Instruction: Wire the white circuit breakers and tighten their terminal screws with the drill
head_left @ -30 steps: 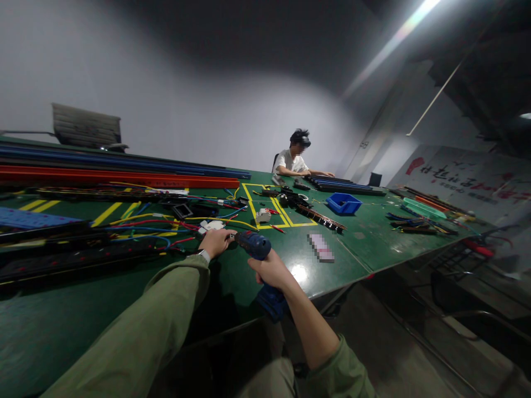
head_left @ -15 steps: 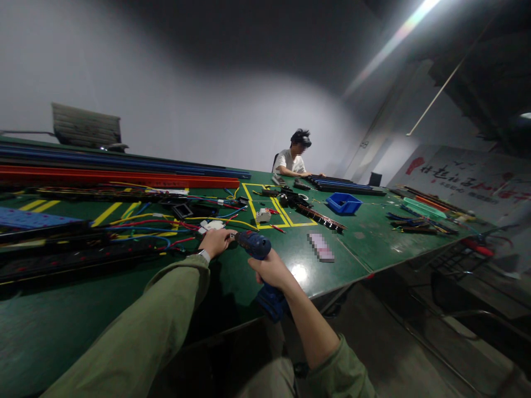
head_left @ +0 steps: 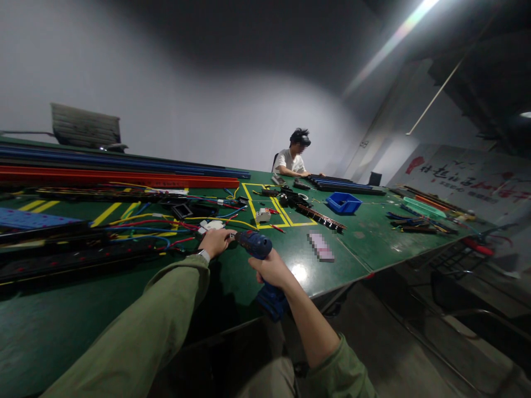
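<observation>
Blue drill (head_left: 258, 245) fills the tight right grip (head_left: 271, 269); left grip (head_left: 216, 242) sits at the drill's front, hold unclear. Keep the drill straight.

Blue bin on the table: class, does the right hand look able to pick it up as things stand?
Probably not: the right hand is wrapped round the blue drill, and the blue bin sits farther across the green table.

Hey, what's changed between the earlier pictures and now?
Across the table, a co-worker's hand has drawn in, leftward in the picture. Nothing was visibly taken hold of or let go: the right grip stays on the blue drill, the left grip at its front end.
</observation>
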Demonstrator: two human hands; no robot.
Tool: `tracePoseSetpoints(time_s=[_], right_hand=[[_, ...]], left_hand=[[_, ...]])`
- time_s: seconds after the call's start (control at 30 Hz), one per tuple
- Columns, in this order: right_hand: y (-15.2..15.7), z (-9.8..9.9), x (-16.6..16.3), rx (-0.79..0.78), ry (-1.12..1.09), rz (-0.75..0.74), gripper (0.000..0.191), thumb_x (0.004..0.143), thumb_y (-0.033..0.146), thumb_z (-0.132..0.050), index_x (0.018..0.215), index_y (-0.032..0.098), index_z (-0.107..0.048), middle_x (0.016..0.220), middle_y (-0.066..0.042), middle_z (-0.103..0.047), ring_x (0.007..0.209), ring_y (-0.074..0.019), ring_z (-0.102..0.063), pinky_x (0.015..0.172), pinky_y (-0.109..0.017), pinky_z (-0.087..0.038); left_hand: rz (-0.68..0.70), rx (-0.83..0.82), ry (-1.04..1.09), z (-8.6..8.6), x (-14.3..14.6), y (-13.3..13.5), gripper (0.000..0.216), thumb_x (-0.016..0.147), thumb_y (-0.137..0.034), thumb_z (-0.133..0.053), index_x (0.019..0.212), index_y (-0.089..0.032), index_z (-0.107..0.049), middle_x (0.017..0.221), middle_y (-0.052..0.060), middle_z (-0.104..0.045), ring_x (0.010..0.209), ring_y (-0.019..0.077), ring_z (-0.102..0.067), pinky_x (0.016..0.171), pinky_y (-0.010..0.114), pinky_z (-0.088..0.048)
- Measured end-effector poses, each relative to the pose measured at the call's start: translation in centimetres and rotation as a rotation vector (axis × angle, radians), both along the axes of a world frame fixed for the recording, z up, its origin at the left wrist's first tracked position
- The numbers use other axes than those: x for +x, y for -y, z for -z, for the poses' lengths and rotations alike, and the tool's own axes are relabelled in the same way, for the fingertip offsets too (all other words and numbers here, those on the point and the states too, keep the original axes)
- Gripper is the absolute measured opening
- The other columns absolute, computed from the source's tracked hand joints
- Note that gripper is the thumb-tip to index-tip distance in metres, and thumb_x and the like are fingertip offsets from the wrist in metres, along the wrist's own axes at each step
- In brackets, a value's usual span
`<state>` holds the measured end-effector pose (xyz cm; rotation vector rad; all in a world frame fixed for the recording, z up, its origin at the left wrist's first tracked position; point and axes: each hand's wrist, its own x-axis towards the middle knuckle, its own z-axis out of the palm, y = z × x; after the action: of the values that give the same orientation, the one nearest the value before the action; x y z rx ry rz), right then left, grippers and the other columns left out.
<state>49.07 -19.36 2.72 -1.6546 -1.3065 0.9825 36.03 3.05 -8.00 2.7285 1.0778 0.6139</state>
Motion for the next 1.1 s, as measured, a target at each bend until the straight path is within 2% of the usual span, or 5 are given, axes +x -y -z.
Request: tracePoseSetpoints(time_s=[0.6, 1.1], right_hand=[[0.11, -0.4, -0.05, -0.006, 0.003, -0.008, 0.027, 0.08, 0.022, -0.056, 0.106, 0.015, -0.056, 0.046, 0.009, -0.047, 0.038, -0.0109, -0.049, 0.04, -0.02, -0.037], [0.2, -0.54, -0.2, -0.017, 0.009, 0.003, 0.022, 0.079, 0.021, -0.056, 0.1, 0.017, -0.055, 0.048, 0.009, -0.047, 0.04, -0.0103, -0.049, 0.042, -0.019, -0.037]], left_hand=[[0.011, -0.015, 0.002, 0.37, 0.06, -0.34, 0.037, 0.091, -0.042, -0.045, 0.12, -0.035, -0.066, 0.113, 0.005, -0.071, 0.105, 0.0244, -0.064, 0.092, 0.035, -0.042], [-0.006, -0.026, 0.006, -0.55, -0.02, 0.37, 0.036, 0.09, -0.04, -0.047, 0.119, -0.033, -0.067, 0.113, 0.005, -0.072, 0.103, 0.0246, -0.064, 0.091, 0.035, -0.043]])
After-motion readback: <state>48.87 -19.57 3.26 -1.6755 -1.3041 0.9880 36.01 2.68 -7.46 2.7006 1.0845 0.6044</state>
